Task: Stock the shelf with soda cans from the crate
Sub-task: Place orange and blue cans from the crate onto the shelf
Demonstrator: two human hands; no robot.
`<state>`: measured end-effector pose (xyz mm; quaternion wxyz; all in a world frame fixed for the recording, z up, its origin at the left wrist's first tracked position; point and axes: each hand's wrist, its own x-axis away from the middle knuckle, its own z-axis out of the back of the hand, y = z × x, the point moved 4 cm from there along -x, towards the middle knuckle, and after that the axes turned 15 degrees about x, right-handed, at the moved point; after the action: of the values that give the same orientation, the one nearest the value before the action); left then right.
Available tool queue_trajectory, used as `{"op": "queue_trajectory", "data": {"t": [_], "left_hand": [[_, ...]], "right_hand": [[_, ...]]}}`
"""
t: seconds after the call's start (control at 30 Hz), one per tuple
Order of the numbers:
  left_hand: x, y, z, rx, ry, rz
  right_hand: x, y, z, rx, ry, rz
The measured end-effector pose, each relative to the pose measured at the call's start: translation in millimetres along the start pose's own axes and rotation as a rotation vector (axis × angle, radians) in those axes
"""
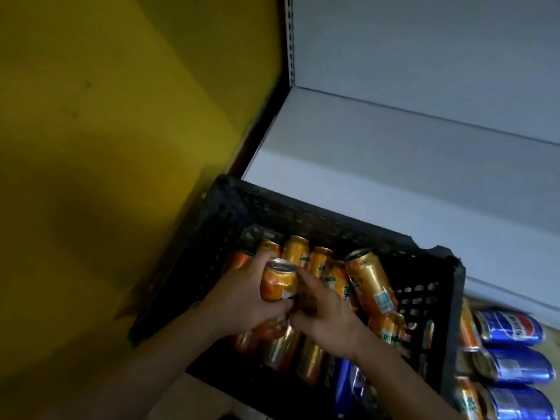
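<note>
Head cam: our left hand [242,301] grips an orange can [277,284] over the crate [430,301], right hand [327,316] pinching its side — we'd lift straight up, then set it upright on the shelf [378,165] beyond our fingers.

Yellow wall [106,131] — left side

Orange cans [371,286] fill a black lattice crate [318,219]; blue cans [512,327], yellow wall [106,116].

Black lattice crate [430,262], six o'clock: orange soda cans [371,286] heaped inside, mostly lying. White shelf [394,165], one o'clock, bare.
</note>
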<state>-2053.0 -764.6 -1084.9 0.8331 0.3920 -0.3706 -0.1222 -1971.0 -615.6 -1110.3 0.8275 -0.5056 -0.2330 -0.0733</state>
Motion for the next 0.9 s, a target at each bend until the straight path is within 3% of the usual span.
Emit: {"op": "queue_trajectory", "data": {"t": [0.1,0.23,0.47,0.57,0.63,0.73,0.9], "left_hand": [[2,32,16,0.096,0.117,-0.144],[19,81,32,0.151,0.271,-0.375],[73,208,72,0.113,0.478,-0.727],[85,264,101,0.251,0.610,-0.839],[80,295,126,0.255,0.748,-0.819],[52,331,157,-0.122,0.831,-0.556],[17,363,168,-0.598,0.564,-0.348]], "right_hand": [[2,-21,21,-0.011,0.066,0.126],[17,-64,58,0.109,0.308,0.279],[77,-168,144,0.278,0.609,0.386],[99,-208,183,0.348,0.717,0.379],[111,-230,210,0.361,0.773,0.367],[123,-257,248,0.337,0.888,0.331],[109,-298,307,0.349,1.036,0.309]]}}
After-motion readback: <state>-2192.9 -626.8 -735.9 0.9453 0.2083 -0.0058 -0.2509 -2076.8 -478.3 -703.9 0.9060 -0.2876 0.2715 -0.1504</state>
